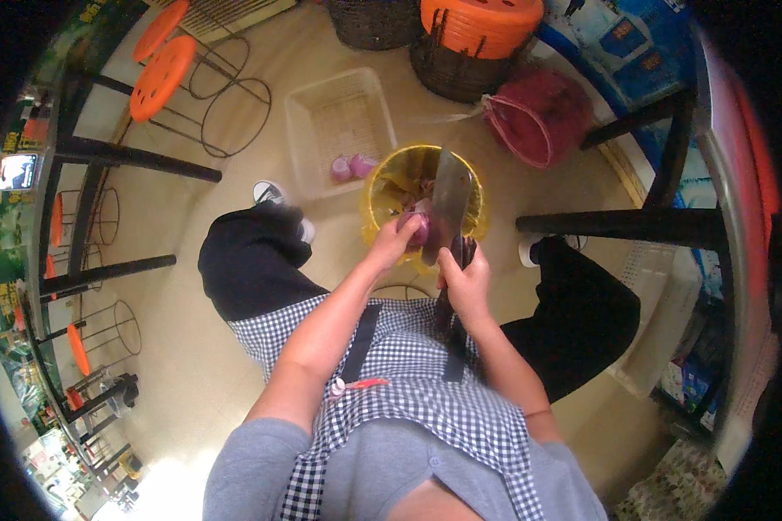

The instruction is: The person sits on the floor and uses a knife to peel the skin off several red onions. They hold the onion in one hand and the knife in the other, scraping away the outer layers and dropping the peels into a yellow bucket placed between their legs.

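Note:
My left hand [394,242] grips a purple onion [417,229] over the near part of a bin lined with a yellow plastic bag [379,189]. In my right hand [467,280] is the dark handle of a cleaver, whose broad blade [453,189] points away from me. The blade stands just right of the onion; whether they touch, I cannot tell. Onion peelings [420,189] lie inside the bin. Beyond it to the left, a white plastic basket [293,140] holds a few purple onions [342,168] in its near corner.
A red mesh sack [547,117] lies on the floor at the upper right. Stacked orange stools [482,23] stand behind it, and more orange stools [163,78] are at the left. Black table legs [619,223] reach in from both sides. A white crate [658,319] is at the right.

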{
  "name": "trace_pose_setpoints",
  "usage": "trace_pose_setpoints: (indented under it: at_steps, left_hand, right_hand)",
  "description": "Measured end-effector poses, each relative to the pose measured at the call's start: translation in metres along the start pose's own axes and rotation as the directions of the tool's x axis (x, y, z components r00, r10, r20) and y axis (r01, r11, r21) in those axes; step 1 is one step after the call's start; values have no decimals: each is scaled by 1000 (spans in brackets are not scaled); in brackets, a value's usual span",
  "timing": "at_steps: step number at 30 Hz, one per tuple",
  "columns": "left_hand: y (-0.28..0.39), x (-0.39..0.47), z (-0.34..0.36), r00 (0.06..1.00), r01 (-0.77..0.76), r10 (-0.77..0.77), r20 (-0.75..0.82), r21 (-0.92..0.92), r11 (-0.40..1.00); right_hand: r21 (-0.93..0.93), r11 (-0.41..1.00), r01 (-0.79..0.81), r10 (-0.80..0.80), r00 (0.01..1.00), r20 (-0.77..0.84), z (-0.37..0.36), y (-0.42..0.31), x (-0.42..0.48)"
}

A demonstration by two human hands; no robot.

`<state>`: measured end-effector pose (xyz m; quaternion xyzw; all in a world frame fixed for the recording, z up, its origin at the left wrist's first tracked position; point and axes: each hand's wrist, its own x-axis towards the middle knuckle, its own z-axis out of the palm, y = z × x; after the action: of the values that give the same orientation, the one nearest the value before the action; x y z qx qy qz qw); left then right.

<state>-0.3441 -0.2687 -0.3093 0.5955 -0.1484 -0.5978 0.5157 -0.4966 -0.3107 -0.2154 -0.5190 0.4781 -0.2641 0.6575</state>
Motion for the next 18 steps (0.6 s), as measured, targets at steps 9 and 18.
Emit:
trace_pose_setpoints:
  at_steps: [9,18]
  left_hand:
    - [0,7,1,992,13,-35,-124,-169,986]
    - [7,6,6,998,22,13,64,-524,851]
  right_hand:
    - [-187,972,142,-152,987,-45,-5,-22,0]
    - [-948,137,289,-493,850,188,-15,59,110]
